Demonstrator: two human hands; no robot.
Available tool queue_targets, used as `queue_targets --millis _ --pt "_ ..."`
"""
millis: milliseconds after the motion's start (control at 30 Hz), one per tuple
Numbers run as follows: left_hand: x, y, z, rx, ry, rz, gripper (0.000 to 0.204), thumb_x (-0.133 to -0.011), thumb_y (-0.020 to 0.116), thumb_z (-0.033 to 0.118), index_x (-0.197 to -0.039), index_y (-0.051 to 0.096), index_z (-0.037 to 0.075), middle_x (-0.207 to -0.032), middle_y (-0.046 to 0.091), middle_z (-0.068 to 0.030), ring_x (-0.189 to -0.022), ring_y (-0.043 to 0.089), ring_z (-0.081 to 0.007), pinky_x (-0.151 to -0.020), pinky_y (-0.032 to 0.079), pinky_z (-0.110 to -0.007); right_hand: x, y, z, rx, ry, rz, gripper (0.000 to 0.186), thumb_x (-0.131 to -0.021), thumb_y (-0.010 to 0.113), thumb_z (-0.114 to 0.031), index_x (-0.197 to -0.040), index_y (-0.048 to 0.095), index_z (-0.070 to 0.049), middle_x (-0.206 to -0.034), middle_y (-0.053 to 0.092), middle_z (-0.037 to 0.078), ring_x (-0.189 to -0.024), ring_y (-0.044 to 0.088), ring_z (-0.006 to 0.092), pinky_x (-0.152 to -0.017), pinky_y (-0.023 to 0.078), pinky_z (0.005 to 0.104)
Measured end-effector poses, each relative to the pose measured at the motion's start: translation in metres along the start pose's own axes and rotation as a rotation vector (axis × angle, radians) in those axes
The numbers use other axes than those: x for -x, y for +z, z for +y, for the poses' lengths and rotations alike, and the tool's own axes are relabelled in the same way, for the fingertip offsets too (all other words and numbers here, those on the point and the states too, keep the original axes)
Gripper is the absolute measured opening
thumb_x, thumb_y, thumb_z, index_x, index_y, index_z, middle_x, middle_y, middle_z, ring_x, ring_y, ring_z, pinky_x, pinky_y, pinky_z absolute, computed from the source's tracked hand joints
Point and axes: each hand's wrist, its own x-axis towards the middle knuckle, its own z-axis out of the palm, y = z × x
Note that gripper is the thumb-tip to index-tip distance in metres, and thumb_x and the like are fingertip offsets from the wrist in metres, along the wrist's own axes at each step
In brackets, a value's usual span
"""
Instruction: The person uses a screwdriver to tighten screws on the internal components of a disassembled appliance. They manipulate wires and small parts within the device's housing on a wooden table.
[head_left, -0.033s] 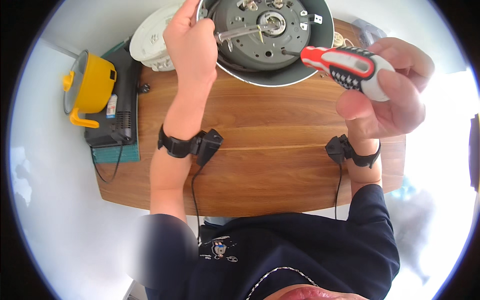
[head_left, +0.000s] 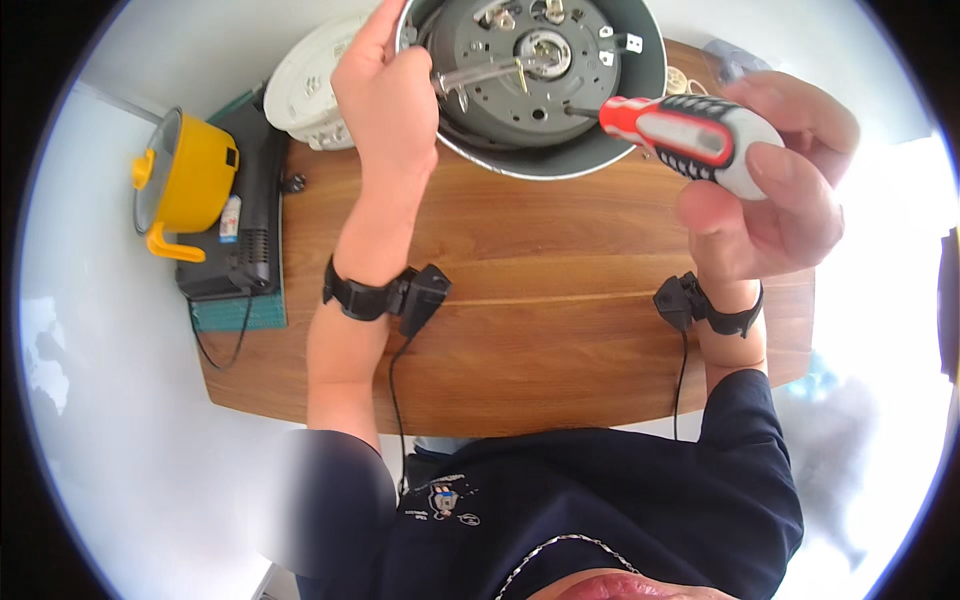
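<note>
My left hand point(head_left: 388, 115) is closed on the left rim of a round grey metal appliance housing point(head_left: 520, 162), though its fingertips are hidden. Inside the housing sits a round plate point(head_left: 590, 85) with small holes, a central hub, metal terminals and a flat bar running left from the hub. My right hand point(head_left: 805, 205) grips a screwdriver point(head_left: 685, 130) with a red, white and black handle. Its shaft points left, and the tip is at the plate's lower right part, by a small hole; I cannot tell whether it sits in a screw.
A round white plastic part point(head_left: 310, 85) lies behind my left hand. At the left, a yellow pot point(head_left: 195, 175) with a glass lid stands on a black appliance point(head_left: 262, 200) over a teal mat point(head_left: 265, 310). Clear plastic point(head_left: 735, 58) lies at the back right of the wooden table point(head_left: 540, 300).
The whole view has shifted slightly. The screwdriver handle looks turned a little in my right hand, while its tip stays at the same place on the plate. My left hand keeps its hold.
</note>
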Motion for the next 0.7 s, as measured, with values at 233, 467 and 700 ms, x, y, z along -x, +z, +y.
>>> queue_targets --millis 233,467,700 --pt "0.007 0.001 0.012 0.044 -0.138 0.069 0.069 -0.079 0.042 -0.015 -0.143 0.065 -0.002 -0.123 0.072 -0.0108 -0.066 0.047 -0.0010 -0.054 0.035 -0.020 -0.012 0.007 -0.007 -0.016 0.033 0.000 0.039 -0.107 0.061 -0.042 -0.128 0.061 -0.009 -0.129 0.061 0.028 -0.102 0.069 0.0352 -0.086 0.057 0.0432" --pt "0.004 -0.001 0.006 0.053 -0.125 0.071 0.069 -0.079 0.041 -0.015 -0.142 0.065 -0.003 -0.124 0.072 -0.0111 -0.084 0.059 -0.0038 -0.067 0.043 -0.019 -0.016 0.015 -0.008 -0.231 0.132 0.085 0.042 -0.103 0.068 -0.022 -0.135 0.053 -0.001 -0.124 0.066 0.031 -0.109 0.067 0.0337 -0.087 0.056 0.0419" --pt "0.004 -0.002 0.006 0.061 -0.119 0.072 0.068 -0.079 0.041 -0.016 -0.142 0.065 -0.003 -0.125 0.072 -0.0104 -0.092 0.063 -0.0061 -0.077 0.047 -0.020 -0.015 0.008 -0.006 -0.041 -0.023 -0.008 0.048 -0.087 0.066 0.007 -0.134 0.060 0.000 -0.127 0.066 0.029 -0.097 0.068 0.0287 -0.083 0.057 0.0366"
